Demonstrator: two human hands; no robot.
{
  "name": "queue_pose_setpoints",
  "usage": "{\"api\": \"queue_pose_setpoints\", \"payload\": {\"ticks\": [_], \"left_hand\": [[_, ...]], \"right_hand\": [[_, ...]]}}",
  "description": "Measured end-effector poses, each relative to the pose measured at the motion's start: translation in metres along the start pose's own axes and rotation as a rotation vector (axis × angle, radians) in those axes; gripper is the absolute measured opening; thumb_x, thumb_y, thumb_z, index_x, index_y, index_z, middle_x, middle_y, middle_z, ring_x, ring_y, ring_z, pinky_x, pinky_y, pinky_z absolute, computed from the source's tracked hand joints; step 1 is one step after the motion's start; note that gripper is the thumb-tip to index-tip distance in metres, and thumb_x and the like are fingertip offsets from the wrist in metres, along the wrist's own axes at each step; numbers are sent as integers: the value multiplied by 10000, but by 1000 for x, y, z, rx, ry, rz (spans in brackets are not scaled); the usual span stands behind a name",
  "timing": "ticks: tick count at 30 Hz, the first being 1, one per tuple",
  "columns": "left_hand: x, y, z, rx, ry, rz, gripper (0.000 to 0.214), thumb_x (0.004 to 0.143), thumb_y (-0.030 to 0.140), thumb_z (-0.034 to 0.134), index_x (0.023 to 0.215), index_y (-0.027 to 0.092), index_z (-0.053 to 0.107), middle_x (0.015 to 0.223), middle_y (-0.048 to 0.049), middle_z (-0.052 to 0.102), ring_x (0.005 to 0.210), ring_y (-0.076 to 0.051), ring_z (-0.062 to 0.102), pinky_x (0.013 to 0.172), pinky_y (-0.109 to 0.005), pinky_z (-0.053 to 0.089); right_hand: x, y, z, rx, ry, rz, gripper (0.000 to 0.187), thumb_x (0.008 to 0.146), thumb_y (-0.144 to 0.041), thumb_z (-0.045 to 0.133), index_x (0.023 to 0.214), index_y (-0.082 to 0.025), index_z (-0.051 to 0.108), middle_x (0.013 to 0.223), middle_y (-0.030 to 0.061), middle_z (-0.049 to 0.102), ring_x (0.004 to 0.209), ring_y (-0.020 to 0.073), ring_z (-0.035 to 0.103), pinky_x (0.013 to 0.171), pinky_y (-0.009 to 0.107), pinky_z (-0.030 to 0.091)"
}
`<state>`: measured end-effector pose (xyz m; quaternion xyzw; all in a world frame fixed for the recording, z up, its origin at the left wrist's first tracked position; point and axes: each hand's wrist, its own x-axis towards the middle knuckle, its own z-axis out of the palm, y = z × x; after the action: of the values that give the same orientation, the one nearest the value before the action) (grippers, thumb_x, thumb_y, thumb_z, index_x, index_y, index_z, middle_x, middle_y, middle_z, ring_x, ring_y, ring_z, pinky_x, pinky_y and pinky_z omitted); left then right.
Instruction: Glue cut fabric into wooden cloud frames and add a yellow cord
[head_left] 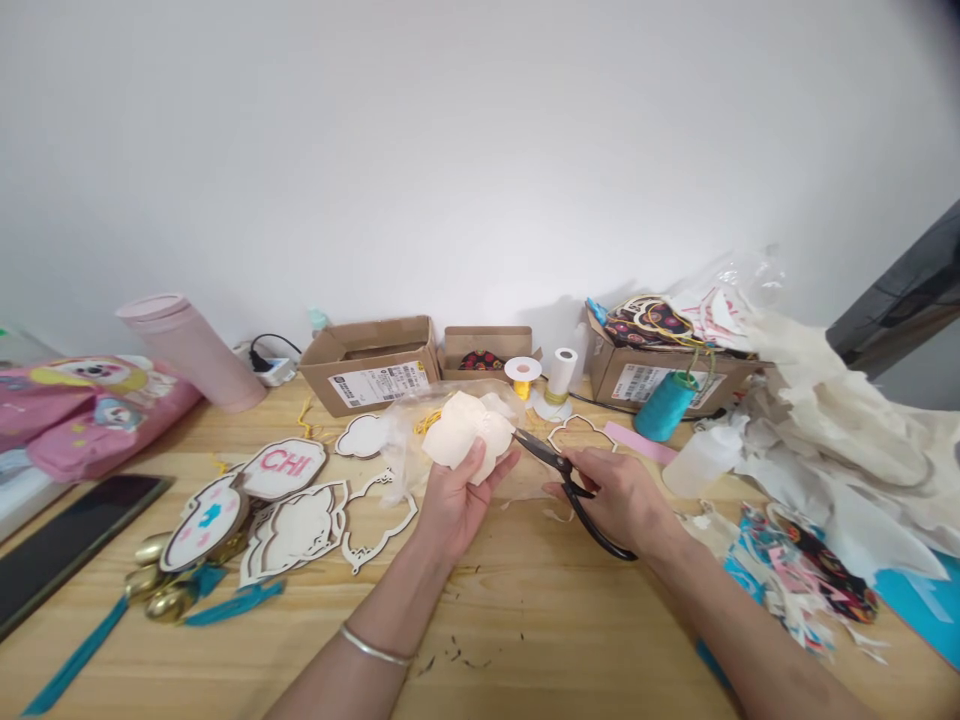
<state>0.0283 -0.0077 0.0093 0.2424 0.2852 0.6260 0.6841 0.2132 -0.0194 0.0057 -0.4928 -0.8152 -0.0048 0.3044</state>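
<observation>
My left hand (461, 500) is closed on a cream scallop-edged fabric piece (459, 432), thumb in front, holding it above the table. My right hand (611, 490) grips a pair of black-handled scissors (547, 455). The scissor tips lie at the right edge of the fabric piece; whether they touch it I cannot tell. Behind the fabric lies a clear plastic bag (405, 425) with yellow cord showing in it. Scalloped wooden frames (375, 530) lie to the left of my left hand.
Cardboard boxes (315, 385) stand along the wall. A teal thread cone (666, 405) and a white bottle (701, 460) are at right, near fabric scraps (780, 570) and cream cloth (847, 430). Left are a pink tumbler (199, 350), a phone (71, 540) and brass bells (171, 600).
</observation>
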Motion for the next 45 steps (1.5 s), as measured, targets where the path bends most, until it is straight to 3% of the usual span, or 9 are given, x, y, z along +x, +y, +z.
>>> {"api": "queue_pose_setpoints", "payload": {"ticks": [22, 38, 41, 45], "left_hand": [[-1, -1, -1, -20, -9, -44, 349, 756, 126, 603, 1085, 241, 584, 997, -22, 685, 874, -157, 645, 828, -356, 528], [-2, -2, -2, -10, -1, -51, 371, 760, 128, 598, 1111, 244, 565, 1028, -33, 676, 927, -187, 636, 785, -324, 545], [-1, -3, -2, -6, -23, -47, 372, 761, 130, 597, 1114, 243, 561, 1057, -34, 665, 959, -207, 625, 813, -362, 536], [-2, -2, -1, -3, -57, -57, 357, 758, 135, 601, 1099, 234, 568, 1070, -38, 660, 993, -238, 609, 845, -408, 518]], "right_hand": [[1, -1, 1, -8, 62, -16, 387, 819, -496, 453, 679, -158, 579, 495, -4, 491, 430, 107, 427, 430, 221, 277], [-2, 0, 1, -143, 73, -36, 356, 843, -440, 443, 674, -162, 588, 552, 39, 611, 459, 130, 510, 431, 247, 243], [-1, 1, 1, -56, 35, 23, 375, 831, -449, 457, 609, -166, 563, 515, 25, 567, 454, 120, 469, 442, 244, 255], [3, 6, 4, 318, -67, 253, 383, 769, -522, 512, 649, -166, 589, 493, -21, 458, 450, 92, 381, 426, 216, 274]]}}
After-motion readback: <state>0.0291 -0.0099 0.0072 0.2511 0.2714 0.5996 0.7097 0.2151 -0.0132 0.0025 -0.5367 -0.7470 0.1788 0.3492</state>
